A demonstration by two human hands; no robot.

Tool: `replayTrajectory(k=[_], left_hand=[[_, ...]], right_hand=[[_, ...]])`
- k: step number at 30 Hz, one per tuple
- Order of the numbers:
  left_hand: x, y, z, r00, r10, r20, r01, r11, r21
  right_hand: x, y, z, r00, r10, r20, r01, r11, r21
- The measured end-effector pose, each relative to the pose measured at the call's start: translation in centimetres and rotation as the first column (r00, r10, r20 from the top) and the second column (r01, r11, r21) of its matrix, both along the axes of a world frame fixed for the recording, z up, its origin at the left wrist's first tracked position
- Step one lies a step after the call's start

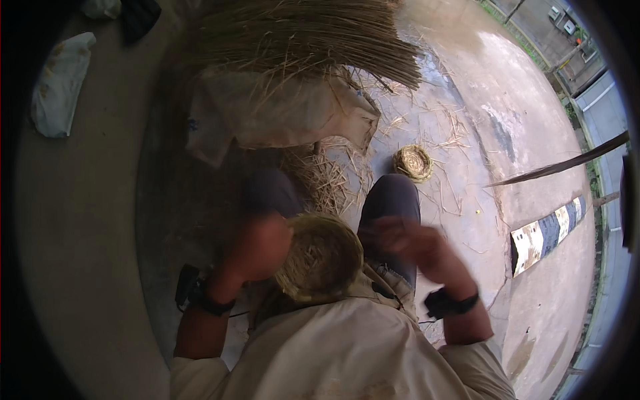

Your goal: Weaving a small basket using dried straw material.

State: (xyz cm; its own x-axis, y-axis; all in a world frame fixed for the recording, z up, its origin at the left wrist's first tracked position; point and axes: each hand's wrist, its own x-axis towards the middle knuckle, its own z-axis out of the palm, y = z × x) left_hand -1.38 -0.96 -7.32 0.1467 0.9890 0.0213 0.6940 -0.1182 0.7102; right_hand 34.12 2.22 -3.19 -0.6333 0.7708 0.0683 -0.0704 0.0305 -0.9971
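Observation:
A round basket (319, 257) of coiled straw sits in my lap, its hollow facing up. At its left rim is my left hand (263, 247), blurred but rounded like a fist and closed against the basket's side; its fingertips are hidden. My right hand (421, 248) is raised over the right knee, apart from the basket. Motion smears its fingers, and whether a strand is between them cannot be made out. A smaller straw basket (413, 163) stands on the ground beyond my right knee.
A large bundle of dry stalks (300, 33) lies ahead on a pale sack-like sheet (280, 113). Loose straw (327, 183) is heaped before my knees. A white bag (63, 87) lies far left; a striped black-and-white strip (550, 233) lies at right.

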Motion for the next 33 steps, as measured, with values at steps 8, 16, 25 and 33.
replayTrajectory(k=[8, 16, 25, 33], left_hand=[[-5.9, 1.7, -0.2, 0.949, 0.312, 0.032, -0.314, 0.944, 0.097], [0.2, 0.3, 2.4, 0.976, 0.186, -0.113, -0.166, 0.972, 0.168], [1.9, -1.0, 3.6, 0.991, 0.128, -0.048, -0.120, 0.981, 0.153], [3.0, -1.2, 3.4, 0.984, 0.119, -0.135, -0.085, 0.969, 0.234]], right_hand=[[18.2, -1.1, 1.3, 0.369, -0.837, 0.404, 0.855, 0.476, 0.205], [-5.2, -2.9, -0.6, 0.892, -0.226, 0.392, 0.011, 0.877, 0.481], [-9.8, -2.4, -1.5, 0.879, -0.234, 0.416, -0.034, 0.839, 0.544], [-10.2, -2.1, -1.0, 0.922, -0.203, 0.329, 0.066, 0.922, 0.383]])
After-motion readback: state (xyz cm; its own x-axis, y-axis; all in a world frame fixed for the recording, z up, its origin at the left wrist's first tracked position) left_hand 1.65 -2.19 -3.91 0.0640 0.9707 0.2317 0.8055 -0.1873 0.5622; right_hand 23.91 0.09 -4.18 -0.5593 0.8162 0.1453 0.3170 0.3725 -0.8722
